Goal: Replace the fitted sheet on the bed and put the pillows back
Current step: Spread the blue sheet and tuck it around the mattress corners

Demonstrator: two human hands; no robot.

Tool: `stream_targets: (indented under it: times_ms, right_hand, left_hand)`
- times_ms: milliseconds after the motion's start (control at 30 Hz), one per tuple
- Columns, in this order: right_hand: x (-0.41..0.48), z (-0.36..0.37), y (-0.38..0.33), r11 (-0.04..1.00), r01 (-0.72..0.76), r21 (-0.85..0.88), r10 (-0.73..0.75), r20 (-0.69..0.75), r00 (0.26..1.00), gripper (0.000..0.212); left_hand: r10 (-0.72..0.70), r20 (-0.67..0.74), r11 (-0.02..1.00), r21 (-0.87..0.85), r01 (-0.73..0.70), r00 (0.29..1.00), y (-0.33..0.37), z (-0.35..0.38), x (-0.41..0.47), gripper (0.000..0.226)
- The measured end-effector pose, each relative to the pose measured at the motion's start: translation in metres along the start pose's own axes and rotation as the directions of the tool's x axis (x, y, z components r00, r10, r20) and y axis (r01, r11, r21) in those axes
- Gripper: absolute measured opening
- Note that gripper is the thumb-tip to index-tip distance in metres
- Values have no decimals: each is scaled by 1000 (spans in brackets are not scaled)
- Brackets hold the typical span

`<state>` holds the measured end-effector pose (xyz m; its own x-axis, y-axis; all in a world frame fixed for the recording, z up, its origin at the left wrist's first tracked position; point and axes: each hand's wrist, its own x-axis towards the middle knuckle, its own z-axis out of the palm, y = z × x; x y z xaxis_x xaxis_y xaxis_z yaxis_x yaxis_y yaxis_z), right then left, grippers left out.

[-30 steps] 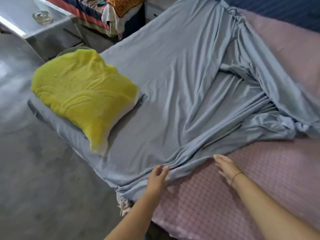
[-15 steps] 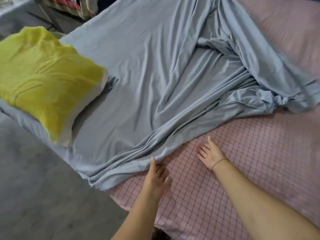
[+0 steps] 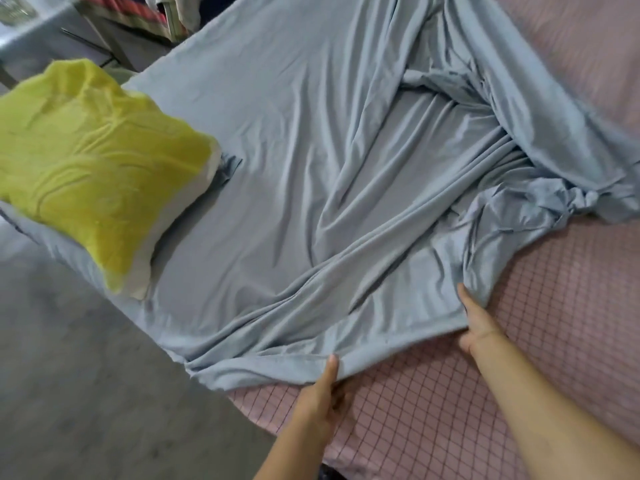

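A grey-blue fitted sheet (image 3: 311,161) lies spread and wrinkled over the left part of the bed, bunched at the right. Under it shows a pink checked sheet (image 3: 519,323) that covers the mattress. A yellow-green pillow (image 3: 86,168) rests on the grey-blue sheet at the left edge of the bed. My left hand (image 3: 322,400) pinches the near hem of the grey-blue sheet, thumb on top. My right hand (image 3: 479,323) grips the same hem further right, fingers tucked under the fabric.
A grey floor (image 3: 69,393) runs along the left of the bed. A pale table (image 3: 31,32) and a striped cloth with clothes (image 3: 152,12) stand beyond the far left corner.
Both hands went from lying flat near the sheet's edge to holding its hem. The view has tilted down and closer to the near edge of the bed.
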<state>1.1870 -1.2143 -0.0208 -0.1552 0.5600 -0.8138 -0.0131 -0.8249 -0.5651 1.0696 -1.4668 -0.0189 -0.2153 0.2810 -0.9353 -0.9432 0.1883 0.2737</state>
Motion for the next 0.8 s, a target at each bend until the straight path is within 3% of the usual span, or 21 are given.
stream_targets:
  times_ms: [67, 133, 167, 267, 400, 500, 600, 633, 700, 800]
  right_hand:
    - [-23, -39, 14, 1000, -20, 3, 20, -27, 999, 60]
    - [-47, -82, 31, 998, -64, 8, 64, -92, 994, 35]
    - [-56, -105, 42, 995, -95, 16, 96, -107, 990, 33]
    - [-84, -162, 76, 993, -99, 58, 104, -91, 990, 51]
    - [-109, -222, 109, 996, -84, 30, 86, -92, 992, 40]
    - [-136, -250, 122, 999, -51, -3, 51, 16, 999, 34]
    - [-156, -281, 130, 998, -20, -56, 23, 52, 998, 79]
    - [-164, -290, 133, 997, -19, -69, 23, 61, 998, 76]
    - [-179, -306, 138, 992, -24, -123, 34, 82, 996, 44]
    - [-188, -337, 153, 975, -52, -218, 62, 41, 997, 20]
  left_hand:
    - [-7, 29, 1000, 23, 6, 1000, -24, -1, -11, 35]
    - [-10, 53, 999, 42, 8, 999, -50, -3, -18, 39]
    - [-9, 55, 999, 31, 7, 998, -63, -6, -20, 43]
    - [19, 46, 996, -91, -15, 999, -98, -11, -26, 49]
    - [-9, 63, 979, -203, 21, 998, -156, 10, -39, 48]
    - [-44, 159, 974, -215, 78, 986, -210, 45, -67, 43]
    - [-57, 234, 977, -188, 103, 971, -262, 68, -92, 44]
    - [-51, 253, 975, -196, 103, 966, -274, 72, -100, 47]
    - [-43, 257, 966, -238, 106, 965, -291, 75, -110, 60]
    - [-48, 232, 956, -273, 112, 972, -306, 71, -124, 54]
